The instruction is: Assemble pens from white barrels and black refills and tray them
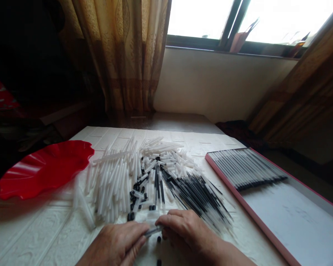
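My left hand (pixel 119 242) and my right hand (pixel 187 231) meet at the near edge of the table, both pinched on one clear pen barrel (pixel 153 231) held between them. Just beyond my fingers lies a heap of white pen barrels (pixel 113 181). Right of it is a pile of black ink refills (pixel 195 194), and small black caps (pixel 134 197) are scattered between the two. A few caps lie loose under my hands.
A red wavy-edged dish (pixel 44 168) sits at the left. A pink-rimmed tray (pixel 269 201) at the right holds a row of assembled pens (pixel 245 168). The table has a white embossed cover (pixel 33 232). Curtains and a window are behind.
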The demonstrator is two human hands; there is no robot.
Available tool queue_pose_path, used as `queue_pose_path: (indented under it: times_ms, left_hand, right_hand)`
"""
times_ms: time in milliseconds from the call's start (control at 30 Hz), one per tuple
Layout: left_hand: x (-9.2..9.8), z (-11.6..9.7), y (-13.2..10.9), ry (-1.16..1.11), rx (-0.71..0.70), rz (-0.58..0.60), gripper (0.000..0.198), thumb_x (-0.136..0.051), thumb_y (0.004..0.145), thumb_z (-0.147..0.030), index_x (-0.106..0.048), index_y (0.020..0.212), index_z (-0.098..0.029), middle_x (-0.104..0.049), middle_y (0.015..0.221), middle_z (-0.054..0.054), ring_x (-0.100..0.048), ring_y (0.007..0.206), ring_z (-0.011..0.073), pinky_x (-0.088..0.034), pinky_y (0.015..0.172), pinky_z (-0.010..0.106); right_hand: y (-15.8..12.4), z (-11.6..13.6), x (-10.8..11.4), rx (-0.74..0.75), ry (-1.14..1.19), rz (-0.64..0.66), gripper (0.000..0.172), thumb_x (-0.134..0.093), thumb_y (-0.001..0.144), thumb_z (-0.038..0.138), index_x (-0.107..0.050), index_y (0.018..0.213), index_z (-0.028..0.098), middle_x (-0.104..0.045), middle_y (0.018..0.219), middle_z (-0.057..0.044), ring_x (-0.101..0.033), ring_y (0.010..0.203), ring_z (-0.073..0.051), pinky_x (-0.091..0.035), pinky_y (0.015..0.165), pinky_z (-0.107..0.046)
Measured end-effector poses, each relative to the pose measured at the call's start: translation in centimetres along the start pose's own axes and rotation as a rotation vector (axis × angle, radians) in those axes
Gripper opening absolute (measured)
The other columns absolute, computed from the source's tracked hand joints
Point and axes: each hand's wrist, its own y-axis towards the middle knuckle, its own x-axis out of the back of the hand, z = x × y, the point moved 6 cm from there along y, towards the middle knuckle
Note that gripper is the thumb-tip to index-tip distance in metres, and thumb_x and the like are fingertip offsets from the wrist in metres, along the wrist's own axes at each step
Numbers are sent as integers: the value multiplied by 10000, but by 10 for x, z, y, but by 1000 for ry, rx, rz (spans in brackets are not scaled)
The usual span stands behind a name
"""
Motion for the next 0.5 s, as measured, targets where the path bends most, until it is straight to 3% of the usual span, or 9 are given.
queue_pose_path:
  times_ms: [167, 500]
  left_hand:
    - [0, -3, 1, 12, -11, -12, 257, -437, 980, -252, -690, 946, -224, -805, 896, 34, -773, 714, 174, -562, 631, 150]
    - [-3, -2, 0, -122, 85, 22, 214, -482, 955, -265, -695, 950, -276, -794, 836, -11, -758, 713, 168, -554, 677, 161]
  right_hand:
    - [-1, -2, -4, 9, -20, 13, 256, -431, 906, 186, -686, 891, 169, -672, 726, -51, -571, 601, -144, -428, 570, -209]
    - [-1, 5, -1, 57, 7, -27, 299, -391, 942, 249, -671, 861, 180, -641, 662, -35, -520, 545, -130, -379, 520, -217]
